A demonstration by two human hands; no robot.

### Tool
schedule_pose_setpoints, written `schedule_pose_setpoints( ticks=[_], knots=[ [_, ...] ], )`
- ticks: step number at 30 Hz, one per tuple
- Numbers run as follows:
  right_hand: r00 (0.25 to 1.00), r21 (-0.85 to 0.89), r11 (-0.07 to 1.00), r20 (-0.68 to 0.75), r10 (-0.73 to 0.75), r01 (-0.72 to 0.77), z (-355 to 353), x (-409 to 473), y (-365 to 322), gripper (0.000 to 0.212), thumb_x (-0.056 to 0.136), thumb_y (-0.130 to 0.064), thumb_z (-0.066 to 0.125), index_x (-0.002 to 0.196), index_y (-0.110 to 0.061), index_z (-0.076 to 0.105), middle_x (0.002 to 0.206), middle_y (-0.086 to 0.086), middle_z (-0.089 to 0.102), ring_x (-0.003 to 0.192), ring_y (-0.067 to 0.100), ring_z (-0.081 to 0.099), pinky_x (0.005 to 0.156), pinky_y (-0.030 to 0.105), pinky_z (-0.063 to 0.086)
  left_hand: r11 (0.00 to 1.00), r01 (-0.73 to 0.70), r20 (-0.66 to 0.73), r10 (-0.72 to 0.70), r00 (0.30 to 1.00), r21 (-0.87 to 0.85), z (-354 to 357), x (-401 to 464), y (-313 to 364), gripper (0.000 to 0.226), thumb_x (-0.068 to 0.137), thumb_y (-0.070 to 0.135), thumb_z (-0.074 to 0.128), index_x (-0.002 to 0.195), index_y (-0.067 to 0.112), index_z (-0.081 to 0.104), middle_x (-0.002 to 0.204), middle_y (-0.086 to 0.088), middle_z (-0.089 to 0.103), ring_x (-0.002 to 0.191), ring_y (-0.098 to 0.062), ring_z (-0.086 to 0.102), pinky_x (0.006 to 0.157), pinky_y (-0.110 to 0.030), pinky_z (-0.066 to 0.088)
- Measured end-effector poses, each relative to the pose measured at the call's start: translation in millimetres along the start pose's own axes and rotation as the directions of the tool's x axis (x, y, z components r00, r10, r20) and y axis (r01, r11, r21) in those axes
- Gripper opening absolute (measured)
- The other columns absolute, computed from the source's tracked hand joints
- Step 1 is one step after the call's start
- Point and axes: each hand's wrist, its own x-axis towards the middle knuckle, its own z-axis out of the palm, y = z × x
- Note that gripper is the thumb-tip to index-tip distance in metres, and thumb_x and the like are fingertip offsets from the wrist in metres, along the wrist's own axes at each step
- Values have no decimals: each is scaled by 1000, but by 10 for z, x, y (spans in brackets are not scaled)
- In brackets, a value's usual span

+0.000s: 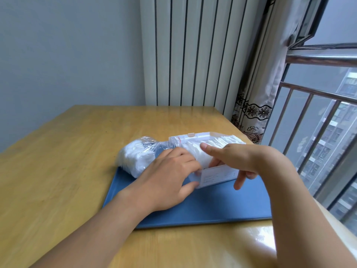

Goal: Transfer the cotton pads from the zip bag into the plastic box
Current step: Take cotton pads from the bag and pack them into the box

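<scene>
A stack of cotton pads [201,154] is gripped between the curled fingers of the left hand [170,178] and right hand [243,161] over the plastic box [218,176]; the zip bag [139,155] is seen just left of the box.

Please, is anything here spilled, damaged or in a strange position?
Nothing looks spilled or broken. The zip bag lies on its side, partly off the blue mat, its mouth against the open plastic box. Cotton pads rise above the box's rim. Both hands are at the box.
</scene>
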Motion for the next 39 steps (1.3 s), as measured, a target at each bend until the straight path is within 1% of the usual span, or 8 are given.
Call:
schedule_pose_setpoints(
  ticks=[8, 12, 16, 20, 24, 27, 31, 39],
  knots=[
    [917, 200, 895, -120, -381, 398, 11, -35, -34, 56, 94, -67, 43, 99, -19, 74, 104, -5, 74, 45, 18, 57, 43, 22, 31, 959, -1, -212, -62, 975, -282, -175, -7, 34, 32, 91, 41, 64, 115, 20, 66, 113, 10, 65, 111, -8, 57, 101, -25, 42],
    [627, 54, 706, -511, -588, 706, 80, -28, -175, 16, 88, -18, 66, 84, -24, 80, 73, -18, 72, 54, 3, 51, 53, 16, 38, 885, 340, -588, -466, 661, -319, -405, 34, -365, 37, 90, 38, 60, 116, 12, 65, 117, 0, 66, 111, -15, 58, 98, -26, 42],
    [615, -340, 748, -426, -663, 570, 393, 73, -345, 7, 82, -25, 76, 87, -30, 78, 84, -17, 67, 84, 7, 57, 71, 25, 45, 564, 759, -246, -825, 508, -324, -313, -127, -887, 47, 90, 54, 58, 110, 12, 68, 113, -9, 68, 109, -29, 59, 92, -36, 44],
    [651, -430, 810, -489, -581, 400, 520, 147, -450, 29, 81, -54, 75, 88, -27, 77, 84, -9, 64, 90, 16, 48, 68, 30, 35, 492, 774, -19, -848, 530, -399, -170, -209, -971, 54, 90, 56, 55, 57, 15, 42, 57, -4, 41, 63, -26, 38, 59, -35, 27],
    [609, -231, 725, -413, -677, 649, 519, 166, -426, 12, 91, -32, 70, 92, -27, 81, 89, -14, 71, 91, 11, 54, 79, 29, 47, 584, 709, -69, -789, 611, -396, -143, -171, -958, 54, 86, 51, 54, 60, 5, 44, 60, -1, 35, 63, -19, 31, 60, -32, 25],
    [556, -170, 617, -300, -775, 768, 549, 117, -450, 36, 89, -1, 66, 115, -24, 76, 110, -17, 67, 95, -5, 53, 86, 5, 38, 620, 656, -81, -750, 657, -431, -107, -162, -923, 51, 92, 41, 57, 63, 0, 52, 63, -1, 38, 65, -15, 31, 61, -31, 25],
    [560, -165, 666, -419, -715, 727, 612, 161, -489, 28, 85, -20, 78, 111, -29, 73, 91, -16, 61, 65, -2, 49, 68, 21, 37, 628, 621, -100, -736, 669, -468, -88, -122, -855, 51, 97, 29, 59, 59, 0, 42, 65, -5, 33, 65, -17, 29, 61, -33, 22],
    [658, -77, 768, -467, -591, 635, 609, 131, -478, 34, 71, -19, 87, 89, -32, 62, 67, -24, 51, 63, -3, 56, 54, 9, 34, 438, 622, 75, -777, 625, -649, 18, -119, -958, 39, 71, 60, 55, 74, 21, 56, 73, 1, 48, 70, -13, 41, 69, -30, 33]
  ],
)
